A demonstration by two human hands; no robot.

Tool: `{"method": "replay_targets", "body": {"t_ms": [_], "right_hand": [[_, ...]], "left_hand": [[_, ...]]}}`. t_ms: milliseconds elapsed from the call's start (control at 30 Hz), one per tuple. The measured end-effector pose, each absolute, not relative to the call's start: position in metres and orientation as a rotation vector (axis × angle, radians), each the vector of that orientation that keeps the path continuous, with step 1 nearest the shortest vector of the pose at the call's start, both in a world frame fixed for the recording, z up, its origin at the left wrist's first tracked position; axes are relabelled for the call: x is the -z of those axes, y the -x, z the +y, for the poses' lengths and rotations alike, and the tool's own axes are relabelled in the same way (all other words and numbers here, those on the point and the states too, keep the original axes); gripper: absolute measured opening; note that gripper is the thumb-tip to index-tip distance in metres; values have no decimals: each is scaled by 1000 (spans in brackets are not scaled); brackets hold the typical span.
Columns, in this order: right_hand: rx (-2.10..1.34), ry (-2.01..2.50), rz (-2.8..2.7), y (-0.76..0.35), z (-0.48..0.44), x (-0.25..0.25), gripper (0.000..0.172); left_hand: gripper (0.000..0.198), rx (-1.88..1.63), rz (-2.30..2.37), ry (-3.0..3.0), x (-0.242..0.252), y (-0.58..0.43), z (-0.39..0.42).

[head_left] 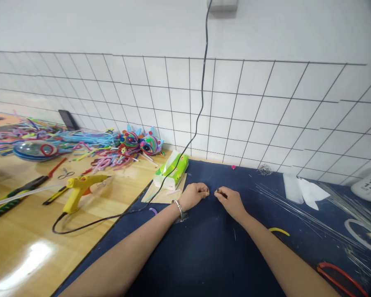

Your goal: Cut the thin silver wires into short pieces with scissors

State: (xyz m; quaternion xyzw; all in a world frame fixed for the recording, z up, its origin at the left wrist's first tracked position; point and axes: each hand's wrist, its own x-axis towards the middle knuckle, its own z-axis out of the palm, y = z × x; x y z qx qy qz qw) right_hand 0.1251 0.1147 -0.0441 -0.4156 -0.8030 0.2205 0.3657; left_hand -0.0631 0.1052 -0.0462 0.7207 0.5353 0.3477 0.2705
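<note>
My left hand (195, 195), with a silver bracelet (178, 209) at the wrist, is closed in a pinch over the dark blue mat (204, 255). Just to its right, my right hand (230, 201) is pinched too, its fingertips facing the left ones across a small gap. Whatever either pinch holds is too small to make out. A green tissue pack (173, 170) lies behind my left hand on a tan sheet (151, 194). A small pink piece (233, 167) rests near the mat's back edge.
A yellow glue gun (80, 189), cutter and pliers lie left on the wooden table (111, 198), before colourful pipe cleaners (86, 138). Its black cable crosses beside the tissues. At right are thin wires (299, 208), white paper (312, 192), a white ring and red-handled pliers (340, 278).
</note>
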Motion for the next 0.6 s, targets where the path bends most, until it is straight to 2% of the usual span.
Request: {"method": "replay_targets", "body": {"t_ms": [600], "right_hand": [[-534, 1049, -2085, -124, 115, 45, 15]], "left_hand": [[10, -920, 1452, -2030, 43, 58, 101]]}}
